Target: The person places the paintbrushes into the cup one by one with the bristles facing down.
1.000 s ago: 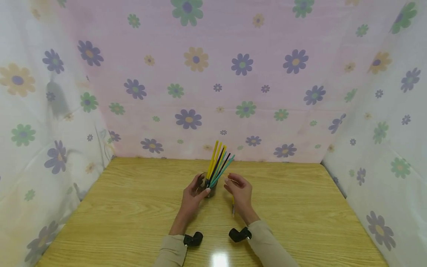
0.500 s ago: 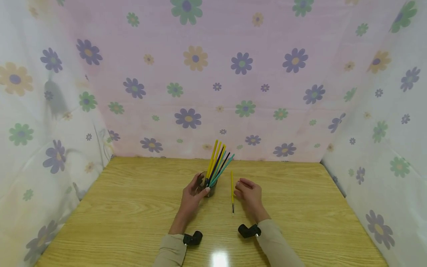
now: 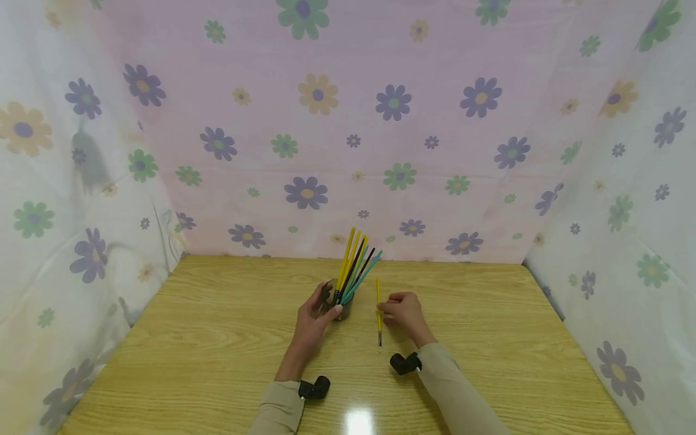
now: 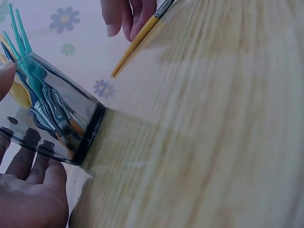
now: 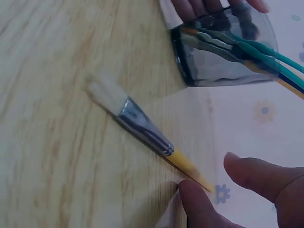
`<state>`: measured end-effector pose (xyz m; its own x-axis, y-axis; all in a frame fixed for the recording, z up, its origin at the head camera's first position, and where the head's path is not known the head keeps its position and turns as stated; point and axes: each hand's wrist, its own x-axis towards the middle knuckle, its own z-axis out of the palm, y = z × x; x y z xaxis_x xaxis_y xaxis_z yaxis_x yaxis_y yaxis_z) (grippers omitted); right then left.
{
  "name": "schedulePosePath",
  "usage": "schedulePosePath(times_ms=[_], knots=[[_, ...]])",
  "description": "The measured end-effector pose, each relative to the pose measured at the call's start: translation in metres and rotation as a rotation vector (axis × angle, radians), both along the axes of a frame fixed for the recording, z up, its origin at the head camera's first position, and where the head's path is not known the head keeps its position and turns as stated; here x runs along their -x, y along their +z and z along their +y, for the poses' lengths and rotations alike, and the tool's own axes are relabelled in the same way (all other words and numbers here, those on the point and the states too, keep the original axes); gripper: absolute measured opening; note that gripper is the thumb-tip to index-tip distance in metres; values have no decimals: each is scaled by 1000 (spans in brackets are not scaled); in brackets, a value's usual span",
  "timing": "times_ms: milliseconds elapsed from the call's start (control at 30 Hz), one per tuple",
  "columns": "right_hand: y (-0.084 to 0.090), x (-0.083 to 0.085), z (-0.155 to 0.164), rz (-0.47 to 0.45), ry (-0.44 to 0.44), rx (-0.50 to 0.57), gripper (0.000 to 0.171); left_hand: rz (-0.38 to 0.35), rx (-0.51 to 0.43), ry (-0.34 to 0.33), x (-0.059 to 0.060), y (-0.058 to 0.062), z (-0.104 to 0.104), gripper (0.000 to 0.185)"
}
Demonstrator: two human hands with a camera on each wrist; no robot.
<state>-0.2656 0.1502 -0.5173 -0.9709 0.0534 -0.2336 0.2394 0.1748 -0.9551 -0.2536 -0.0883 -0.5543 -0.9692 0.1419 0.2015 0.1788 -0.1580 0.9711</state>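
My left hand (image 3: 310, 325) holds a smoky see-through glass (image 3: 347, 312), fingers behind it and thumb at its near side. Several paintbrushes (image 3: 345, 260) lean to the right in the glass, bristles down, with yellow, dark and teal handles. To the right of it, a yellow-handled paintbrush (image 3: 379, 324) lies on the table, its pale flat bristles (image 5: 107, 92) toward me. My right hand (image 3: 405, 314) is at that brush's handle, fingertips over it. In the right wrist view the thumb (image 5: 256, 175) and a finger (image 5: 199, 202) stand apart on either side of the handle.
The wood-grain table (image 3: 228, 338) reaches back to a pink flowered cloth (image 3: 359, 121). White flowered cloths (image 3: 625, 241) hang along both sides. A black camera mount sits on each wrist, the left one (image 3: 315, 388) and the right one (image 3: 405, 364).
My right hand first drew away to the right from the brush on the table, then came back to its handle. The left hand and the glass have stayed in place.
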Motion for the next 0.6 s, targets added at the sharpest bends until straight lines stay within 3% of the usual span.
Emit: schedulePosePath(times_ms=[67,167,267,300,600], knots=[[0,2,-4,28,20,-104,48,12,4,-2,0,-1,0,75],[-2,4,-10,74,35,-278,47,26,14,-1,0,-1,0,75],[-4,4,-14,108,62,-409,46,29,16,0,-1,0,0,75],[-4,4,-16,112,63,-444,55,28,16,0,-1,0,1,75],[-1,5,-15,127,81,-477,49,15,-3,3,1,0,0,75]])
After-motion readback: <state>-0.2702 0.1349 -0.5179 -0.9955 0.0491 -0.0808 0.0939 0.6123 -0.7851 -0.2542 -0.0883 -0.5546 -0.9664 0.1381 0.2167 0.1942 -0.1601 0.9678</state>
